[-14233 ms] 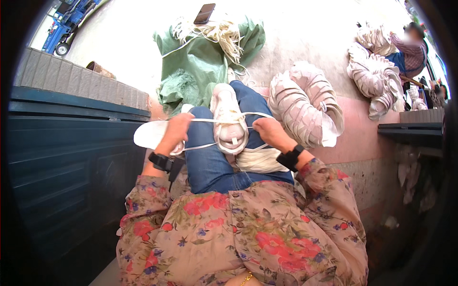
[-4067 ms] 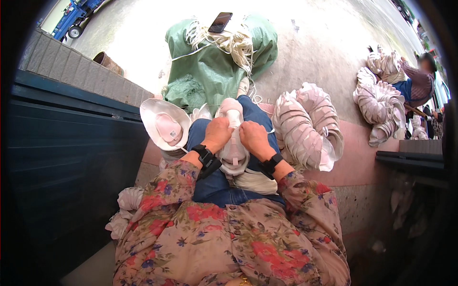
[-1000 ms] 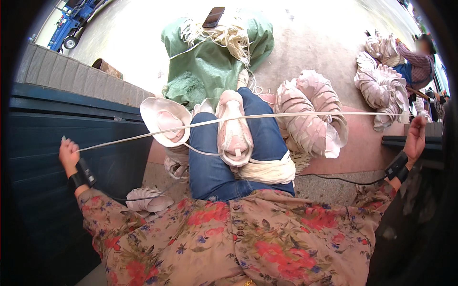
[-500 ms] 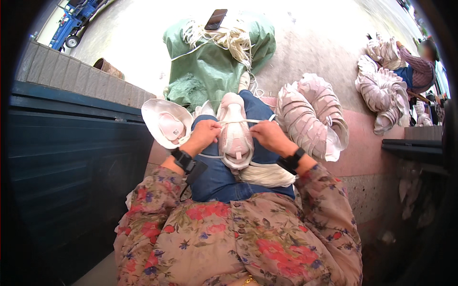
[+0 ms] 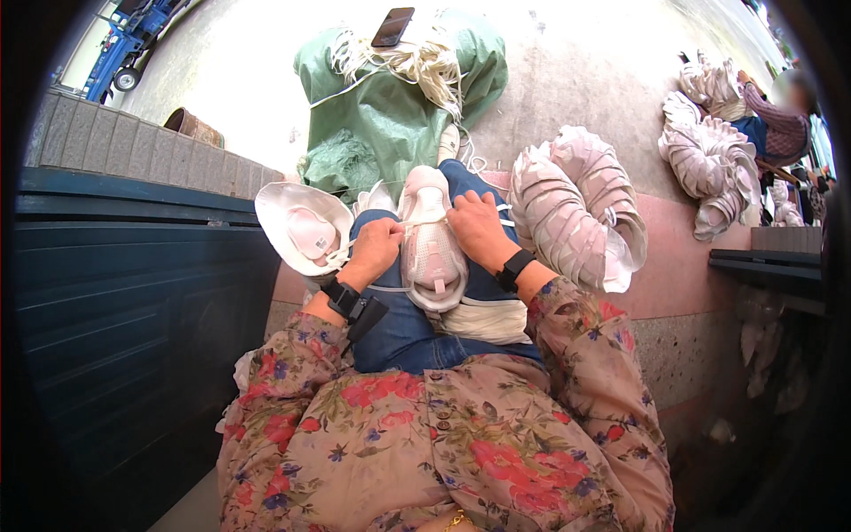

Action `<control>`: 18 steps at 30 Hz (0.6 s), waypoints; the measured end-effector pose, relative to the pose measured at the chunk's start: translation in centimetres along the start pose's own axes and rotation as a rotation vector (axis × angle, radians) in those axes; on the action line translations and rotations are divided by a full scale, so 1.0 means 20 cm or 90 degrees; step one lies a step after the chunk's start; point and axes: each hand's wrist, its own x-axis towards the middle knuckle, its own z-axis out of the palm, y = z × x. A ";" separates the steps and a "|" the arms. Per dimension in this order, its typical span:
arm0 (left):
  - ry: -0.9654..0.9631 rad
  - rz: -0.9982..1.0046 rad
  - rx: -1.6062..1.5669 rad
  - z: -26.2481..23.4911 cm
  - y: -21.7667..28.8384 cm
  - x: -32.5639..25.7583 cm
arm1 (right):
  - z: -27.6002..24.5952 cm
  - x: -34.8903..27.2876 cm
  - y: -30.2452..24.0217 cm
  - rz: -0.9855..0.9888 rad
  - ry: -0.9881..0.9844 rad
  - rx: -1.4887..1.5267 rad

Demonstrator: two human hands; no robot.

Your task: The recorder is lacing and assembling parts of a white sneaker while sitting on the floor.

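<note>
1. Hands first: the left hand (image 5: pixel 377 248) is curled against the left side of a pale pink shoe (image 5: pixel 430 239), its fingers folded narrow onto the upper and seemingly pinching the thin white string (image 5: pixel 386 289) that trails off below it; whether the string is truly caught between the fingers cannot be told.
2. The right hand (image 5: pixel 479 229) lies on the shoe's right side, fingers bent and pressing it, so the two hands pin it from both sides.
3. The shoe rests sole-down along the person's lap, on the blue jeans (image 5: pixel 403 332), toe pointing away; the thighs seem to serve as a steady bench.
4. Just to the left, touching the knee, lies a second shoe (image 5: pixel 306 230) tipped up so its inside shows.
5. To the right, a curved stack of pale shoes (image 5: pixel 576 208) sits on the ground close by, within easy reach.
6. Ahead stands a green sack (image 5: pixel 390 115); a bundle of cream cord (image 5: pixel 417 62) spills over its top, and a dark phone (image 5: pixel 393 27) rests there.
7. Far right, another person (image 5: pixel 784 115) sits beside a similar stack.
</note>
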 end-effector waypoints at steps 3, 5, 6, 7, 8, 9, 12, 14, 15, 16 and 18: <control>0.035 0.009 0.010 0.03 -0.02 0.02 | 0.01 0.03 0.00 -0.089 -0.001 -0.019; 0.049 0.011 0.006 0.04 -0.03 0.02 | 0.02 0.04 0.00 -0.140 -0.011 -0.038; 0.052 0.034 0.030 0.05 -0.02 0.02 | 0.02 0.03 0.00 -0.117 -0.022 -0.041; 0.055 0.057 0.053 0.05 -0.02 0.02 | 0.03 0.03 0.01 -0.093 -0.034 -0.044; 0.055 0.058 0.053 0.05 -0.01 0.02 | 0.03 0.02 0.01 -0.093 -0.034 -0.045; 0.048 0.063 0.074 0.04 0.00 0.02 | 0.03 0.01 0.01 -0.049 -0.027 -0.034; 0.052 0.075 0.135 0.05 0.00 0.05 | 0.01 0.01 -0.01 0.021 0.000 -0.024; 0.063 0.082 0.174 0.06 0.00 0.06 | 0.00 0.01 -0.02 0.048 0.019 -0.026; 0.077 0.083 0.186 0.06 0.01 0.07 | 0.00 0.01 -0.02 0.037 -0.004 -0.033; 0.092 0.083 0.198 0.07 0.02 0.08 | 0.00 0.00 -0.01 0.026 -0.026 -0.039; 0.079 0.072 0.229 0.07 0.05 0.08 | 0.01 0.00 -0.01 0.020 -0.032 -0.050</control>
